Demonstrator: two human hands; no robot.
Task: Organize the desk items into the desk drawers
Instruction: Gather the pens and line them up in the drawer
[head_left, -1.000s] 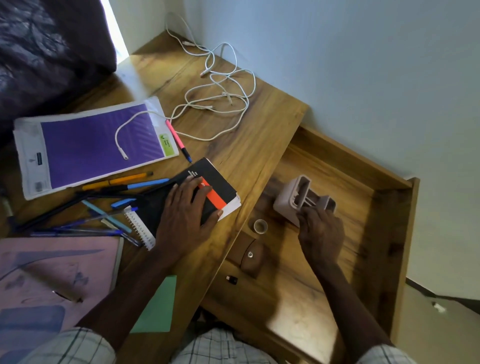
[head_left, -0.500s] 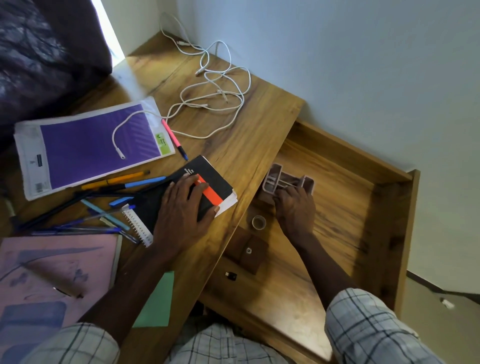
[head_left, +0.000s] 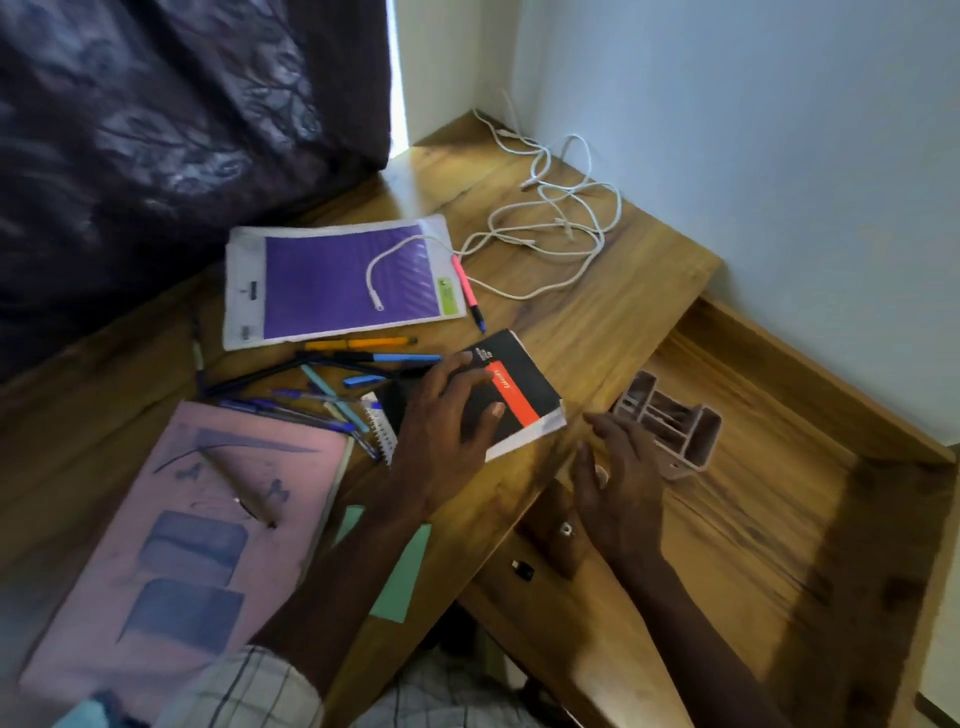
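Black notebook (head_left: 506, 392) lies at the desk (head_left: 597, 322) edge under the flat, unclenched left hand (head_left: 444, 415). Right hand (head_left: 618, 483) hovers empty, fingers spread, the organizer (head_left: 670, 428) at its two o'clock in the drawer (head_left: 753, 519). Best to pinch the notebook's spine and slide it in flat.

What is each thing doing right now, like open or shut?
Drawer: pulled open.
Organizer: lying in the drawer, let go.
Black book: closed, under the left hand.
Right hand: open, empty.
Pink book: closed.
Cable: tangled.
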